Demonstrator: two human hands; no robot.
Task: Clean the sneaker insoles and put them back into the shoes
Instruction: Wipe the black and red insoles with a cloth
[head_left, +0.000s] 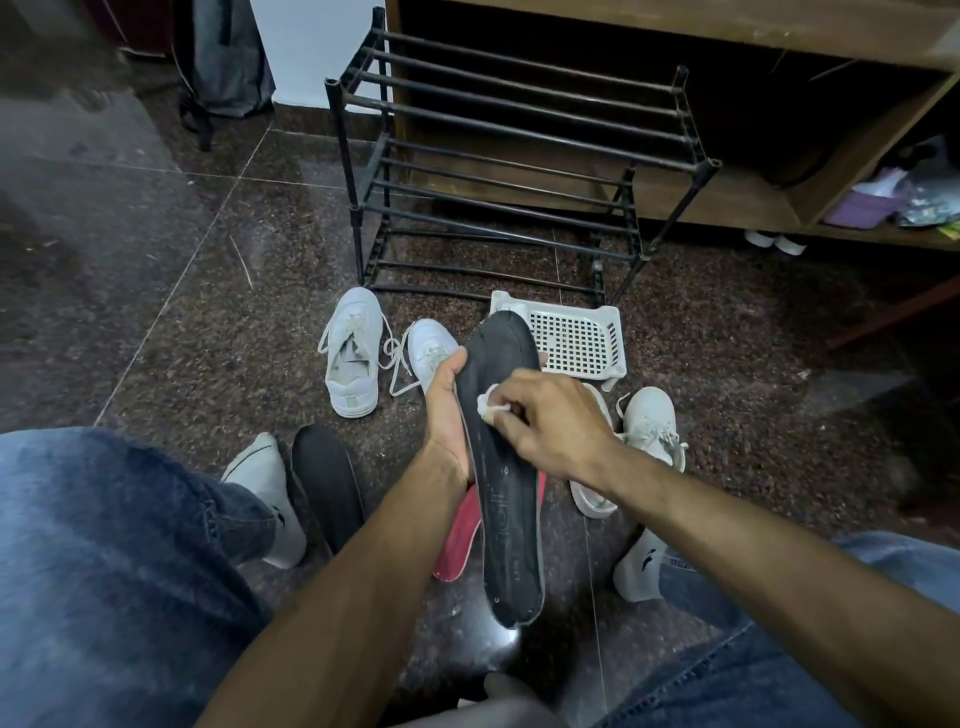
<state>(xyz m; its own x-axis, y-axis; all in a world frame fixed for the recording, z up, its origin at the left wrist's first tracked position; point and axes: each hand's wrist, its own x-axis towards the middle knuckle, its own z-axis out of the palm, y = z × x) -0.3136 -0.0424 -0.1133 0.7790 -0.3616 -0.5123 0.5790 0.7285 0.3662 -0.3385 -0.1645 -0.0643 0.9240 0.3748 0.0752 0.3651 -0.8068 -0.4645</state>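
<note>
Head view: black insole (511, 519) is held up over the floor (182, 338), left hand (448, 410) gripping its edge, right hand (550, 421) pinching a white wipe (488, 405) against it. Beneath lies a red insole (457, 545), another black insole (327, 478) to the left, white sneakers (353, 358) around.

The red insole (460, 540) lies mostly hidden beneath the black insole (506, 467), only its edges showing. The right hand (550, 421) covers most of the white cloth (488, 406), and a sneaker (592, 483) behind that wrist is largely concealed.
</note>
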